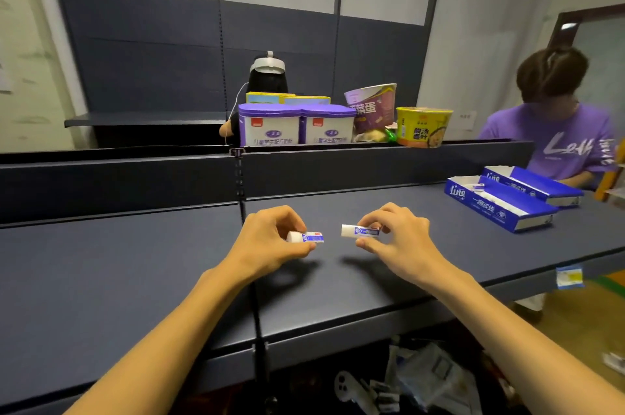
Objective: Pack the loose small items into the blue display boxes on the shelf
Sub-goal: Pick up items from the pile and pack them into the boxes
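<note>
In the head view, a small white eraser in a blue-and-white paper sleeve (305, 237) is pinched between thumb and curled fingers of the left hand (270, 238), just above the dark blue-grey metal shelf board (135, 265). A second small white eraser with the same blue sleeve (359, 231) is pinched in the same way by the right hand (399, 238). The two erasers are held near each other, not touching, with shadows cast on the board beneath them.

Two open blue cardboard display boxes with white lettering are seen at the far right of the same board, well apart from the hands: the nearer box (497, 205) and, touching it behind, the farther box (534, 184). A few small items are glimpsed inside the nearer box.

On the higher ledge beyond, two white tubs with purple lids (294, 125), a tilted purple paper bowl (372, 107) and a yellow noodle cup (422, 125) are lined up. A person in a purple T-shirt (558, 144) is seen at the far right, behind the boxes. Nothing lies on the board between hands and boxes.
</note>
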